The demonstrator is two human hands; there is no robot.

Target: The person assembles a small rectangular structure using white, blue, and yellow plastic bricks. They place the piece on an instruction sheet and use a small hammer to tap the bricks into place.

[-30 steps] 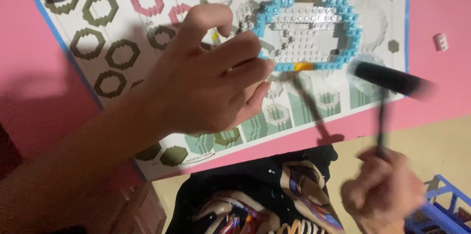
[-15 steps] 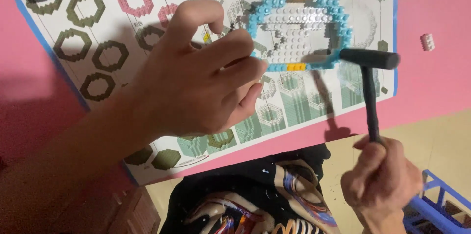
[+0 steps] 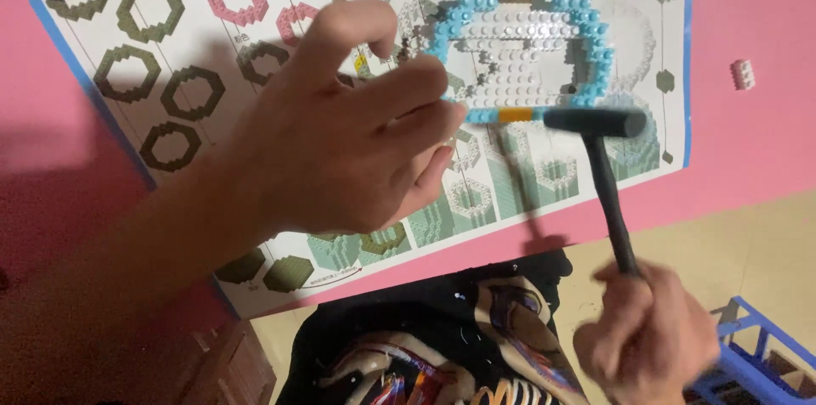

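A flat brick model (image 3: 531, 48) with a light-blue ring, white middle and small orange pieces lies on a printed instruction sheet (image 3: 161, 39). My left hand (image 3: 348, 133) hovers over the sheet, its fingertips at the model's left edge, holding nothing that I can see. My right hand (image 3: 650, 337) grips the handle of a small black hammer (image 3: 599, 137). The hammer head rests at the model's lower right rim, next to the orange piece.
The sheet lies on a pink surface (image 3: 748, 14). A single small pink-white brick (image 3: 742, 73) sits to the right of the sheet. A blue crate (image 3: 756, 354) is at the lower right. My dark printed shirt (image 3: 425, 345) fills the bottom middle.
The hammer has swung left and down from the right of the model onto its lower right rim. My left hand has stayed at the model's left side.
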